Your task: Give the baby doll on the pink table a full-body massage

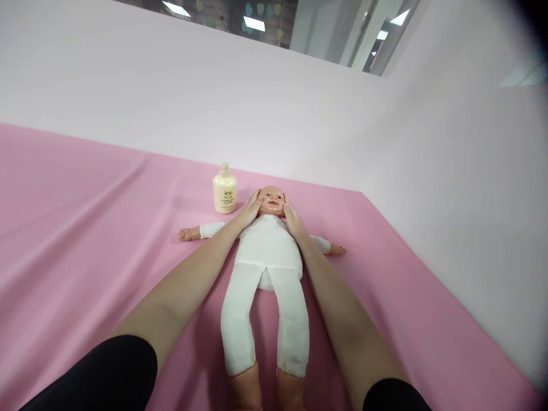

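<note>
Two hands [249,212] cup the doll [265,251]; bottle [225,192] stands just beside.

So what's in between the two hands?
The doll's head lies between them in the head view: the left hand touches one cheek and the right hand the other.

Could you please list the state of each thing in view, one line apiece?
Baby doll in white cloth suit: lying face up, arms spread.
Cream plastic lotion bottle: upright, capped, beside the doll's head.
Pink sheet: spread out, slightly creased.
Left hand: flat against the doll's cheek.
Right hand: flat against the other cheek.
</note>
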Motion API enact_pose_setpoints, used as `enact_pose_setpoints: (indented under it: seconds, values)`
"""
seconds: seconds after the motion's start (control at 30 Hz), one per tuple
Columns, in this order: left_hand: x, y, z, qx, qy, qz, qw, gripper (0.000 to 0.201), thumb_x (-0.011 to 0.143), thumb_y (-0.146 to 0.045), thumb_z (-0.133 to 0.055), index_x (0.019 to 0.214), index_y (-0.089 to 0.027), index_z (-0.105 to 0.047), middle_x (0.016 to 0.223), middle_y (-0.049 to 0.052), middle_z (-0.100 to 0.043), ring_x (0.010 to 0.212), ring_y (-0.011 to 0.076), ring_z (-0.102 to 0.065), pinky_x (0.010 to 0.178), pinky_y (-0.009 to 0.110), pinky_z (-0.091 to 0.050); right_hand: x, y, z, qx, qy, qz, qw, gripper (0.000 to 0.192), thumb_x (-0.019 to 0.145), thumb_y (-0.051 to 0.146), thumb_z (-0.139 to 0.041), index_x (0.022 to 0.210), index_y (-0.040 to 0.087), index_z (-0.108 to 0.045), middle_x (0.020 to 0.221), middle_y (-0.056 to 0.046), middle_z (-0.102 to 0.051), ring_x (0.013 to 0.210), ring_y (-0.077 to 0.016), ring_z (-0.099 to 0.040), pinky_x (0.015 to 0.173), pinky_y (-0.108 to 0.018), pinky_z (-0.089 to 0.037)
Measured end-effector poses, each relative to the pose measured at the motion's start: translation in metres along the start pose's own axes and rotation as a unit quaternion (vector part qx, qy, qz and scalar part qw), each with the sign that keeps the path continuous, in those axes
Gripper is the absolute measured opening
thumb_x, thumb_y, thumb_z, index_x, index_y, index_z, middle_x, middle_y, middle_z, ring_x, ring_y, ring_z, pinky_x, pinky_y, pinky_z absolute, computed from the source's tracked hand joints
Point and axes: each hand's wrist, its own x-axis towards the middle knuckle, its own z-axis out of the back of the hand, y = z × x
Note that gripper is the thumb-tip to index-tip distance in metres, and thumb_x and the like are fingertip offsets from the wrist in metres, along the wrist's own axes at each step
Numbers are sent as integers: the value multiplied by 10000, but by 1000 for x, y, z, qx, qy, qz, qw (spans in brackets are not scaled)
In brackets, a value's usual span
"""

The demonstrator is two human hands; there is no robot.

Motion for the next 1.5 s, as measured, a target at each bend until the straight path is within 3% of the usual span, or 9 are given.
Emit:
enact_pose_setpoints:
  seconds: [0.07, 0.13, 0.27, 0.57, 0.8, 0.97, 1.1, 1.23, 1.5]
  values:
    - [0, -1, 0, -6, 5, 2, 1000, 686, 913, -511, -390, 1471, -158, -205, 1556, 99, -171, 1433, 209, -159, 1169, 342, -120, 0, 0, -1, -6, 10, 4, 1000, 862, 795, 636, -523, 1487, 288, -144, 1515, 4, -297, 1376, -214, -336, 1156, -405, -258]
    - [0, 0, 1, -3, 15, -1, 1000, 850, 814, -506, -578, 1478, -165, -171, 1551, 115, -177, 1421, 241, -200, 1160, 364, -170, 0, 0, -1, -9, 20, 6, 1000, 1001, 733, 576, -644, 1495, 268, -73, 1493, -26, -345, 1336, -226, -400, 1131, -394, -310]
    - [-2, 3, 1, -2, 22, -8, 1000, 1090, 659, -456, -748, 1486, -133, -114, 1535, 163, -204, 1378, 285, -295, 1125, 386, -268, 1, 1, 0, 5, 23, -1, 1000, 1029, 711, 543, -678, 1495, 258, -76, 1479, -29, -370, 1333, -235, -405, 1122, -384, -327]
    - [6, 3, -3, -29, -16, -3, 999, 619, 925, -518, -310, 1449, -191, -268, 1548, 73, -212, 1432, 198, -167, 1172, 351, -120, 3, -6, 1, 13, 26, 27, 999, 788, 835, 635, -457, 1481, 322, -132, 1546, 67, -190, 1433, -153, -186, 1190, -378, -130]
    - [1, 9, -5, -49, 9, -25, 998, 1038, 660, -459, -736, 1472, -171, -157, 1521, 150, -246, 1366, 288, -318, 1118, 403, -282, -1, 0, 1, 0, 13, 19, 1000, 776, 844, 706, -316, 1483, 299, -151, 1552, 51, -175, 1435, -175, -181, 1185, -404, -163]
    - [-1, 5, -4, -40, 13, -23, 999, 987, 693, -463, -714, 1468, -189, -168, 1528, 135, -231, 1369, 280, -312, 1122, 399, -274, 2, -4, 2, 33, 19, 8, 999, 703, 863, 654, -362, 1468, 340, -188, 1536, 70, -229, 1416, -176, -244, 1173, -410, -207]
    - [0, 2, -1, -13, 6, -15, 1000, 779, 822, -505, -557, 1458, -203, -223, 1544, 90, -204, 1420, 236, -200, 1163, 354, -164, 1, -3, -1, 35, 31, 11, 999, 979, 740, 558, -645, 1490, 294, -74, 1520, 1, -288, 1366, -198, -354, 1150, -375, -280]
    - [-1, 4, -3, -39, 7, -12, 999, 1013, 682, -444, -735, 1471, -162, -165, 1531, 145, -210, 1387, 287, -272, 1128, 390, -266, 0, -1, -3, 58, 45, -16, 997, 1124, 663, 493, -736, 1491, 285, -6, 1487, -38, -354, 1276, -225, -477, 1078, -386, -397]
    - [2, 7, -4, -76, 17, -18, 997, 1142, 566, -357, -834, 1467, -162, -160, 1507, 179, -246, 1363, 296, -313, 1102, 409, -317, 1, -1, 0, 40, 37, -17, 998, 1049, 698, 421, -712, 1494, 280, -43, 1462, -43, -396, 1258, -230, -494, 1091, -411, -373]
